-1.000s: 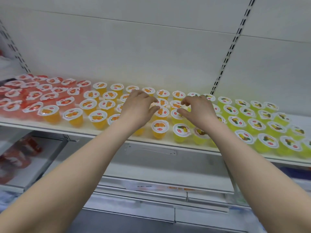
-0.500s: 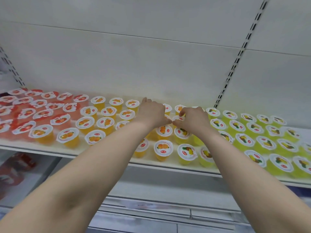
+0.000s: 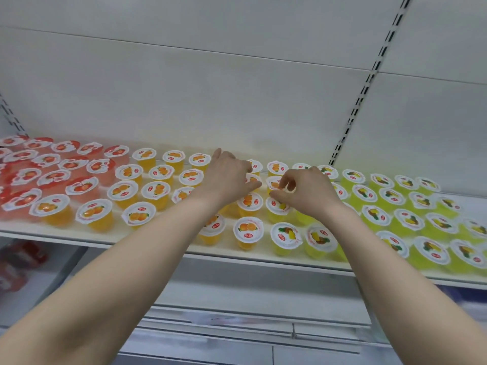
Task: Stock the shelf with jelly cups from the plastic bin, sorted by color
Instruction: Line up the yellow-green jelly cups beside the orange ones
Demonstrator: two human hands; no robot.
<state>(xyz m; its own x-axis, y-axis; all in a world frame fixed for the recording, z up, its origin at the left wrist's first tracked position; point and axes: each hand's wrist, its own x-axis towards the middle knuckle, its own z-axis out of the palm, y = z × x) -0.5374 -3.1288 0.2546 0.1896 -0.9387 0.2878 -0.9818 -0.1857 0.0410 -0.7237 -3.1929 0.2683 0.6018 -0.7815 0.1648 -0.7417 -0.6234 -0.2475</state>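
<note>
Right grip point(image 3: 305, 193) pinches an orange cup point(image 3: 274, 183); left grip point(image 3: 226, 177) curled, hold unclear. Both moved back from shelf point(image 3: 158, 242) front: tidying colour boundary.

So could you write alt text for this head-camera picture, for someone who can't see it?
A left hand and a right hand reach onto a white shelf among jelly cups sorted by colour: red cups at left, orange cups in the middle, yellow-green cups at right.
</note>
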